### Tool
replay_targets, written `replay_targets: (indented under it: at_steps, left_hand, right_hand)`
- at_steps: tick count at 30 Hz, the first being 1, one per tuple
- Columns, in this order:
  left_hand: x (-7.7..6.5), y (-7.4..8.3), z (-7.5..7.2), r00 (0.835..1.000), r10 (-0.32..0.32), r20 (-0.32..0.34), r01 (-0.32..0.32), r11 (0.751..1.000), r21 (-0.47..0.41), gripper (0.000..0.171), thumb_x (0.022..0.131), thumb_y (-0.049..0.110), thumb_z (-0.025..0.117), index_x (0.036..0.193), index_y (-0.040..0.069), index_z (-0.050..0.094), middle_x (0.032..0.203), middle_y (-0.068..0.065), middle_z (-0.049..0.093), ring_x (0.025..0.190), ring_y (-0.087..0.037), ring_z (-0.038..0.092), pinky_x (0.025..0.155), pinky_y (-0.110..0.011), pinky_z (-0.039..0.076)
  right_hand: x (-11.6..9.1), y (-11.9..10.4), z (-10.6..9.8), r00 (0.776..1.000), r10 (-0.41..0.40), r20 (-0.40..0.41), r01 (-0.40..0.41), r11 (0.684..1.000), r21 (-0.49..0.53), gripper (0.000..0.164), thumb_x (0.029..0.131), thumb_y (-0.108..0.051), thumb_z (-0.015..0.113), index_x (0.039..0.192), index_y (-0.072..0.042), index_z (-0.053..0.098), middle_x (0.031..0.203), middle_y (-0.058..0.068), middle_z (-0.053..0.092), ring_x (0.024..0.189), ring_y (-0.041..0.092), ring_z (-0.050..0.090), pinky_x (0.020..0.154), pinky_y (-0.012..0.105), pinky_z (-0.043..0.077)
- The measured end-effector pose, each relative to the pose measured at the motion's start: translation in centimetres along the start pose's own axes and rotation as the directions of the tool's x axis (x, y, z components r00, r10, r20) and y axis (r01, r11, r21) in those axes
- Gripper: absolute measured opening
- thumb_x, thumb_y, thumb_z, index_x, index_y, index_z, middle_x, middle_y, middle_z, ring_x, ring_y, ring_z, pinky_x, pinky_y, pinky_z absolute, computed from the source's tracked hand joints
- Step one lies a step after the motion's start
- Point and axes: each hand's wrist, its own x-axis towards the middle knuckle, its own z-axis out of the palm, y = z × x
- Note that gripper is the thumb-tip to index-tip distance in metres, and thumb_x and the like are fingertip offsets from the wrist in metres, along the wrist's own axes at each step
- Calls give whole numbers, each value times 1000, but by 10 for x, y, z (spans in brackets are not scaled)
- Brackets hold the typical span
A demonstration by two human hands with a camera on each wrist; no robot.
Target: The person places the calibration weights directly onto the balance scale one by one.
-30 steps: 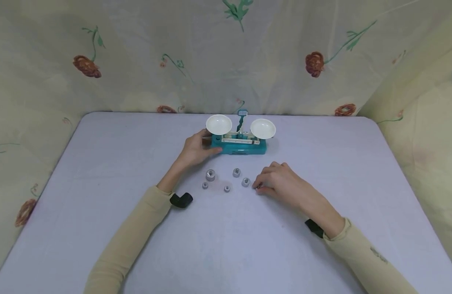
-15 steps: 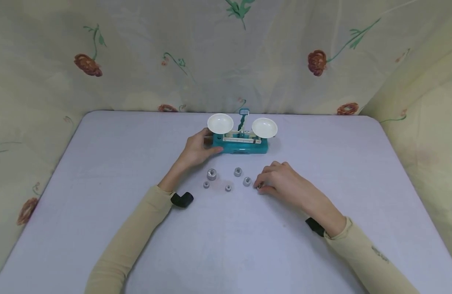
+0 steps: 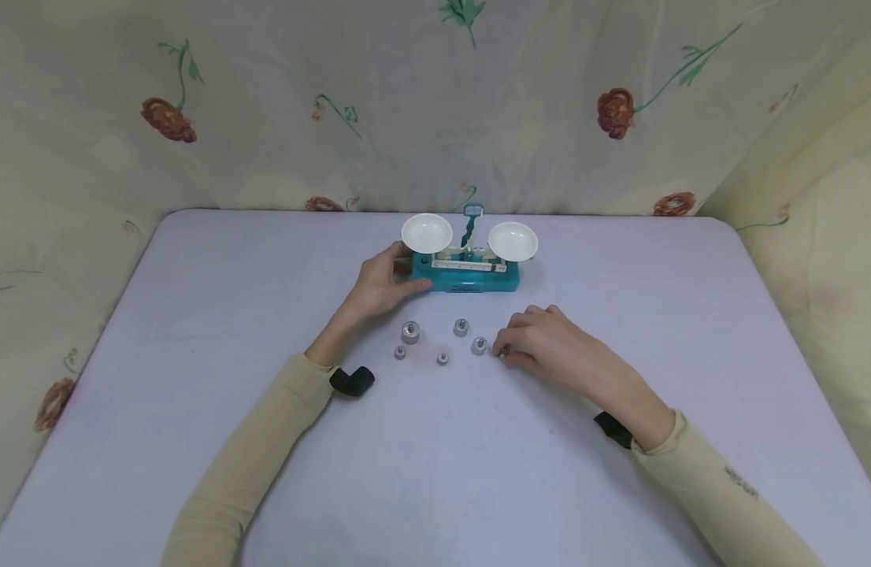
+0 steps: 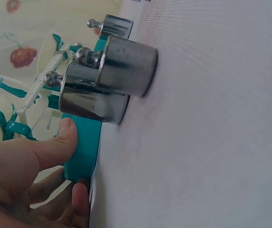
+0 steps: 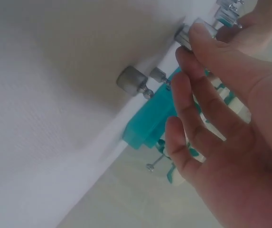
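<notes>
A teal balance scale [image 3: 465,279] with two white pans [image 3: 427,233] stands near the back of the table. My left hand [image 3: 380,285] grips the left end of its base, the thumb on the front face and the other fingers round the end and behind. Lower right of the scale, my right hand [image 3: 549,342] pinches a small metal weight [image 3: 503,352] between thumb and index finger, low over the cloth. Its other fingers are bent and hold nothing. In the right wrist view the thumb partly covers that weight [image 5: 183,38].
Several silvery knobbed weights of different sizes stand between the hands, among them the largest weight [image 3: 410,332] on the left and a medium weight [image 3: 479,346] beside the right fingertips. Another weight [image 5: 132,80] shows in the right wrist view. A flowered curtain [image 3: 407,102] hangs behind the table.
The head view has shifted slightly, so the scene sits a little higher in it. Both hands keep nearly the same place and hold.
</notes>
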Motion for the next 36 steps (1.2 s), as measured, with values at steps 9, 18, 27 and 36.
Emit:
replay_targets:
  at_steps: [9, 18, 27, 36]
  left_hand:
    - [-1, 0, 3, 1000, -15, 5, 15, 1000, -7, 71, 99, 23, 80, 158, 4, 47, 160, -19, 56, 144, -36, 58, 118, -52, 50]
    - [1, 0, 3, 1000, -17, -4, 17, 1000, -16, 70, 99, 22, 81, 158, 4, 47, 159, -19, 57, 144, -36, 58, 118, -53, 50]
    - [0, 1, 1, 1000, -18, -11, 18, 1000, -21, 69, 99, 23, 80, 158, 5, 47, 159, -19, 57, 143, -36, 58, 116, -53, 52]
    - [2, 1, 2, 1000, -16, -16, 15, 1000, -26, 69, 98, 21, 81, 157, 4, 48, 156, -19, 58, 142, -36, 59, 114, -51, 53]
  right_hand:
    - [3, -3, -14, 1000, -9, -29, 8, 1000, -8, 20, 91, -10, 86, 110, -18, 83, 107, -2, 80, 105, 23, 67, 88, 40, 48]
    - [9, -3, -21, 996, 14, -90, -15, 1000, -10, 22, 95, -14, 84, 117, -15, 83, 113, 4, 79, 108, 25, 68, 92, 42, 49]
    - [15, 3, -26, 973, 20, -229, -21, 1000, -2, 23, 98, -17, 80, 120, -13, 81, 114, 9, 75, 104, 26, 66, 90, 44, 47]
    - [23, 12, -32, 898, 51, -437, -75, 997, -37, 24, 98, -19, 81, 121, -11, 78, 111, 11, 76, 100, 30, 65, 86, 47, 44]
